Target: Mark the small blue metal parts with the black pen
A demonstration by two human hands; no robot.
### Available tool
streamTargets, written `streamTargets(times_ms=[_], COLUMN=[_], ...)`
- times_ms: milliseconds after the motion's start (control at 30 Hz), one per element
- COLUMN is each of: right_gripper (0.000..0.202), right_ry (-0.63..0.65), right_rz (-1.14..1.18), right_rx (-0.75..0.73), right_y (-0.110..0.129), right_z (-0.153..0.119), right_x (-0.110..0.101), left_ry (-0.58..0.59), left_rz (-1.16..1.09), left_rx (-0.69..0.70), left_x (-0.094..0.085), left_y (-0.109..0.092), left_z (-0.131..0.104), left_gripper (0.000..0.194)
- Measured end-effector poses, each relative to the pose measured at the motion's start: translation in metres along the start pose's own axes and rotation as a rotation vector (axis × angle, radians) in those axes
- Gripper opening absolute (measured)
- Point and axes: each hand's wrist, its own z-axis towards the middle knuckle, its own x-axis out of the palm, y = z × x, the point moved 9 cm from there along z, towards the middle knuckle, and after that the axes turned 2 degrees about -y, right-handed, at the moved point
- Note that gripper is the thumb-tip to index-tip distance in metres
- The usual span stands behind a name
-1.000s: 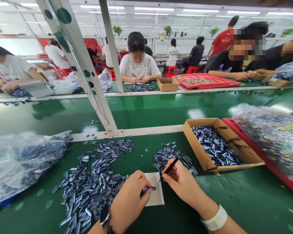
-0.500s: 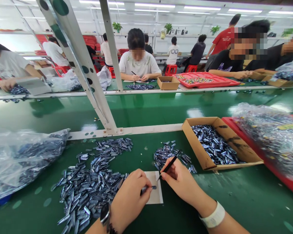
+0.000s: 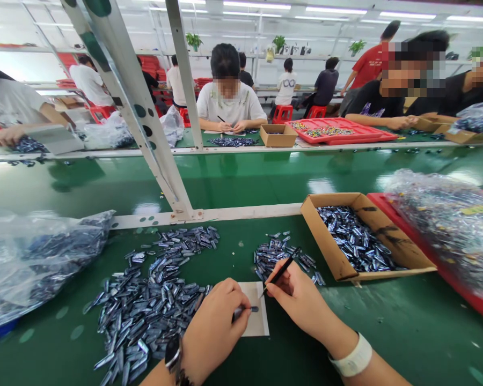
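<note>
The heap of parts (image 3: 153, 300) lies on the bench (image 3: 231, 254) near my left grip (image 3: 217, 324), presumably for easy reach. That grip pinches one dark part (image 3: 255, 309) over the pale card (image 3: 260, 326), probably steadying it. My right grip (image 3: 295, 295) closes pen-fashion around a thin black tool (image 3: 284, 274), likely for fine control. The far-right bag's (image 3: 438, 230) yellow patch (image 3: 481, 209) shows no readable writing.

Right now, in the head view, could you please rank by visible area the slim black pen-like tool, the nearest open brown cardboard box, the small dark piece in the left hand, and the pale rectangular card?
1. Open brown cardboard box
2. Pale rectangular card, partly covered
3. Slim black pen-like tool
4. Small dark piece
</note>
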Motion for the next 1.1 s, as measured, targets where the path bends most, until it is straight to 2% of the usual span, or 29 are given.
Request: streamTargets(times_ms=[200, 667, 1000, 1100], right_gripper=[0.017, 0.012, 0.021, 0.023], right_ry=[-0.013, 0.008, -0.038, -0.016], right_rz=[0.105, -0.03, 0.115, 0.142], right_rx=[0.026, -0.029, 0.025, 0.035], right_y=[-0.0055, 0.0004, -0.004, -0.0023], right_z=[0.001, -0.0011, 0.0001, -0.0009], right_x=[-0.0019, 0.0011, -0.0045, -0.0014], left_ry=[-0.011, -0.042, -0.029, -0.029], left_rz=[0.004, 0.011, 0.011, 0.011], left_rx=[-0.001, 0.035, 0.022, 0.019], left_x=[-0.0008, -0.0011, -0.0012, -0.0007], left_y=[0.0001, -0.0013, -0.0011, -0.0008], left_z=[-0.0003, -0.0014, -0.0012, -0.0014], left_gripper=[0.016, 0.017, 0.017, 0.017])
